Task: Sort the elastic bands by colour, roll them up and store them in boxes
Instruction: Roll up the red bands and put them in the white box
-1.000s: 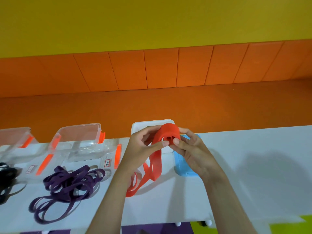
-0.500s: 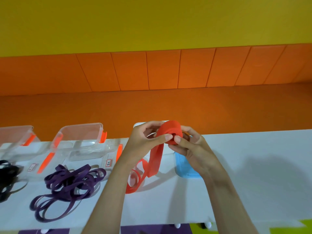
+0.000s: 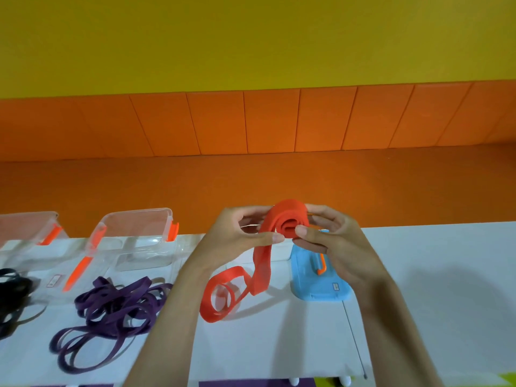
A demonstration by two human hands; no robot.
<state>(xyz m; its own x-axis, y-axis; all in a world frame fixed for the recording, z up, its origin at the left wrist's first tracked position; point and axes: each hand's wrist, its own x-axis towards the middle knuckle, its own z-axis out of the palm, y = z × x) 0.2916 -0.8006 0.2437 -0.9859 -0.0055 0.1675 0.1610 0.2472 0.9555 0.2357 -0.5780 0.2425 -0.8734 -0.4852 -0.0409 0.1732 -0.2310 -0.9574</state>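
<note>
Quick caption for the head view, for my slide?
Left hand and right hand grip a half-rolled orange band above the white table, purple bands lying alongside.

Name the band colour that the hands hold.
The red band, pinched by the left hand and right hand, partly coiled; purple bands and black bands lie loose on the table.

Black bands (image 3: 15,287) and leftmost box (image 3: 30,227) — cut off by left edge.

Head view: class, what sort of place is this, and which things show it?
Probably a playroom or activity room: padded orange wall panels under a yellow wall, and a white table laid out with clear boxes for sorting.
</note>
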